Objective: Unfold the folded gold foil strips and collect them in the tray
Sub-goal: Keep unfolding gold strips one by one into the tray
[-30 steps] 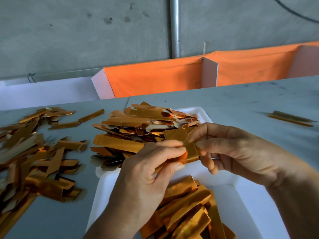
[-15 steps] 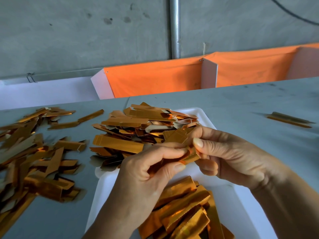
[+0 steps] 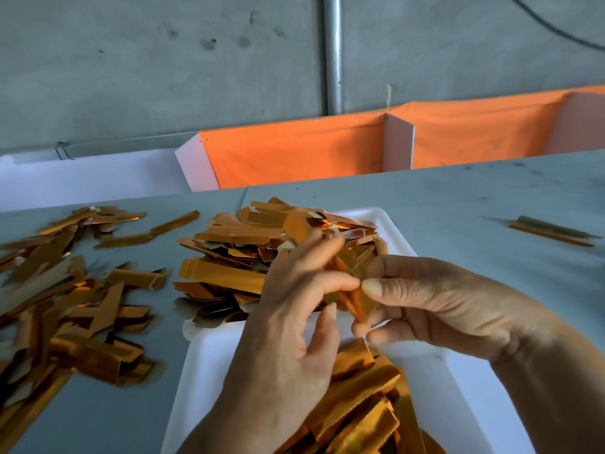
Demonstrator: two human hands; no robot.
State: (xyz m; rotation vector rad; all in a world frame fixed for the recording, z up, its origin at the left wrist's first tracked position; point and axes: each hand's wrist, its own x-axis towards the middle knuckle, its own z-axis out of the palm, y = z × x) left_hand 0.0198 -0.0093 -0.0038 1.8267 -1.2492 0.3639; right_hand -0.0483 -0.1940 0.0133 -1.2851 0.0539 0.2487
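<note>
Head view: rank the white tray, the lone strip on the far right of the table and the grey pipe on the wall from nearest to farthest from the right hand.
From the right hand:
1. White tray, directly beneath.
2. Lone strip, on the table to the right.
3. Grey pipe, up on the back wall.

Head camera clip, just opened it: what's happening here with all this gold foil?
A person is working one gold foil strip open above a white tray; the left hand and the right hand pinch it from either side. The tray holds strips at its near end and a heap at its far end. A loose pile of strips lies on the table to the left.
</note>
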